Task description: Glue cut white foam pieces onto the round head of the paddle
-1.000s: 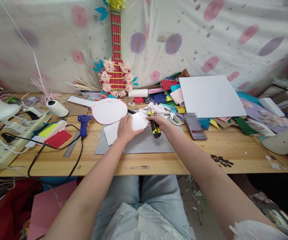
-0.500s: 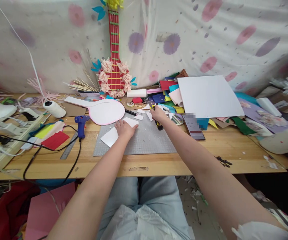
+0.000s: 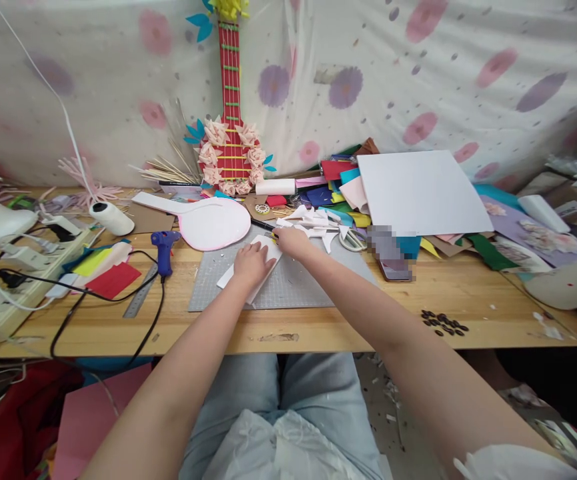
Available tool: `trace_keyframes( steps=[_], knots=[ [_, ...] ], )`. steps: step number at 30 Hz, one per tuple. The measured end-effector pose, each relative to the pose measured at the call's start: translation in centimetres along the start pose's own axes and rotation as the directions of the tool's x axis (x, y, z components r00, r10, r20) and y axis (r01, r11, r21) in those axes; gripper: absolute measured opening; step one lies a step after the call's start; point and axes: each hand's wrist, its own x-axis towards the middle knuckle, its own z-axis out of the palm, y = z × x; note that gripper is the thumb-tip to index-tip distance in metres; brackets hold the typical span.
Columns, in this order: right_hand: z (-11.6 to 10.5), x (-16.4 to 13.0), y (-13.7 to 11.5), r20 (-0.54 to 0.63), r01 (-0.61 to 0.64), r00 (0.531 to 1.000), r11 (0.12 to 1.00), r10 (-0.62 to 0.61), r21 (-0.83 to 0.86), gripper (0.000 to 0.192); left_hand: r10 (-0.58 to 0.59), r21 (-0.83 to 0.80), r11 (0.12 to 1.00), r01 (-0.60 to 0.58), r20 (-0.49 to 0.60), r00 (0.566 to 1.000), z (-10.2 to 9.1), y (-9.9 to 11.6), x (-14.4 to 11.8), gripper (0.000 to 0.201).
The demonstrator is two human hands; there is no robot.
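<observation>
Hands meet at frame centre over grey cutting mat (image 3: 293,287) on desk (image 3: 418,300). Left hand (image 3: 251,261) pressed flat on white foam piece (image 3: 248,273). Right hand (image 3: 291,240) curled at piece's upper edge; whether it grips anything, cannot tell. Blue glue gun (image 3: 164,247) lies left.

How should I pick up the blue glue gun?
Grip the blue glue gun by its handle, the long part pointing toward the table's front edge, coming from above. It lies flat, its black cord trails from the handle end, so keep fingers off the nozzle end.
</observation>
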Motion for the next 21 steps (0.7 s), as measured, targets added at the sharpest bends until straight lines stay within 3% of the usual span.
trace_keyframes(
  steps=[5, 11, 21],
  knots=[
    [-0.4, 1.2, -1.1, 0.002, 0.04, 0.999, 0.997, -0.04, -0.068, 0.038, -0.05, -0.031, 0.998, 0.046, -0.135, 0.99, 1.7, 0.7, -0.1, 0.041],
    [-1.2, 0.1, -0.8, 0.051, 0.08, 0.996, 0.986, -0.073, -0.144, 0.034, -0.085, -0.104, 0.992, 0.074, -0.101, 0.991, 2.4, 0.5, 0.5, 0.043],
    [0.3, -4.2, 2.5, 0.07, 0.081, 0.995, 0.987, -0.072, -0.136, 0.043, -0.104, -0.099, 0.99, 0.096, -0.077, 0.992, 2.1, 0.6, 0.5, 0.043]
  ],
)
